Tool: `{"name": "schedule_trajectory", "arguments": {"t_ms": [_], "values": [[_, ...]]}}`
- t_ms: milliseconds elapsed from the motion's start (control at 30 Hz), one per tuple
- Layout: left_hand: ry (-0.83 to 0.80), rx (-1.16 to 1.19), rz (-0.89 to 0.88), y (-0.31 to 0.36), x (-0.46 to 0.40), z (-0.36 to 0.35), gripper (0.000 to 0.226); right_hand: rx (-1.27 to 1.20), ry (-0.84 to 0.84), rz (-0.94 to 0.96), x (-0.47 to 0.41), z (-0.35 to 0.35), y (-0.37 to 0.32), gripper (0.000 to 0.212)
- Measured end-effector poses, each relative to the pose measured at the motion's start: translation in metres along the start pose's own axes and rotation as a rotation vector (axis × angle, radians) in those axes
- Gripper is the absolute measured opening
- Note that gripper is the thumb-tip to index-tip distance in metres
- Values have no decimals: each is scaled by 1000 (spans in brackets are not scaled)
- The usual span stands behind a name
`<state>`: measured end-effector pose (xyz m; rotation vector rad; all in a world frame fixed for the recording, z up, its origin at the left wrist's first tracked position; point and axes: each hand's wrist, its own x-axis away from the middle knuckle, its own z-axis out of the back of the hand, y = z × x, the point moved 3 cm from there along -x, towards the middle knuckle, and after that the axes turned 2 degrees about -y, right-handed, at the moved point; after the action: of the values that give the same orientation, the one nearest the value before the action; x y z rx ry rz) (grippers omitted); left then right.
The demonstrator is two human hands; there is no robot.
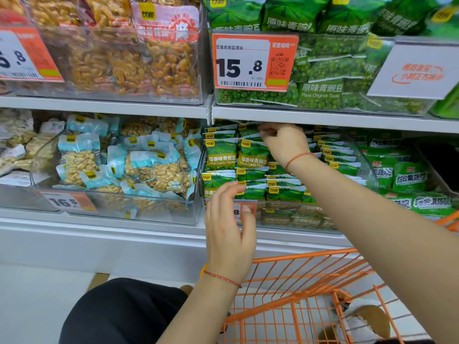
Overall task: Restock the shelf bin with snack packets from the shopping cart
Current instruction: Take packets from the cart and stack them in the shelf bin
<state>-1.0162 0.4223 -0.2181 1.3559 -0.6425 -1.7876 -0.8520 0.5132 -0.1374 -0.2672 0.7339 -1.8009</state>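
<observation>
A clear shelf bin (201, 170) on the lower shelf holds several green garlic pea packets (221, 155) standing in rows. My right hand (284, 141) reaches deep into the bin, just under the upper shelf, and its fingertips pinch the top edge of a green packet (253, 152) in the back row. My left hand (229, 227) hovers in front of the bin's front wall with fingers loosely curved and holds nothing. The orange wire shopping cart (305, 294) stands below the bin; no packets show in the part of it in view.
A bin of pale-blue peanut packets (124, 167) sits to the left, a bin of other green packets (409, 180) to the right. The upper shelf edge (323, 117) hangs close over my right hand. Price tags (250, 62) hang on bin fronts. My dark-clothed knee (124, 316) is below.
</observation>
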Motion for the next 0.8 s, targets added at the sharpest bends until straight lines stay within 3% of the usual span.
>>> {"name": "schedule_trajectory", "arguments": {"t_ms": [133, 300, 367, 500, 633, 800], "values": [[-7, 11, 0, 0, -1, 0, 30, -193, -157, -228, -18, 0, 7, 26], [-11, 19, 15, -2, -2, -1, 31, -389, -14, -375, -26, -1, 28, 31], [-16, 12, 17, -2, -2, -1, 32, -430, 2, -377, -27, -5, 31, 25], [-20, -2, 7, -3, -2, -2, 31, -257, -81, -320, -33, -8, 18, 12], [-27, 6, 21, -4, -2, -2, 32, -280, -118, -324, -36, -5, 6, 34], [-31, 11, 25, -4, -2, -3, 32, -287, -299, -360, -29, -1, 9, 39]]}}
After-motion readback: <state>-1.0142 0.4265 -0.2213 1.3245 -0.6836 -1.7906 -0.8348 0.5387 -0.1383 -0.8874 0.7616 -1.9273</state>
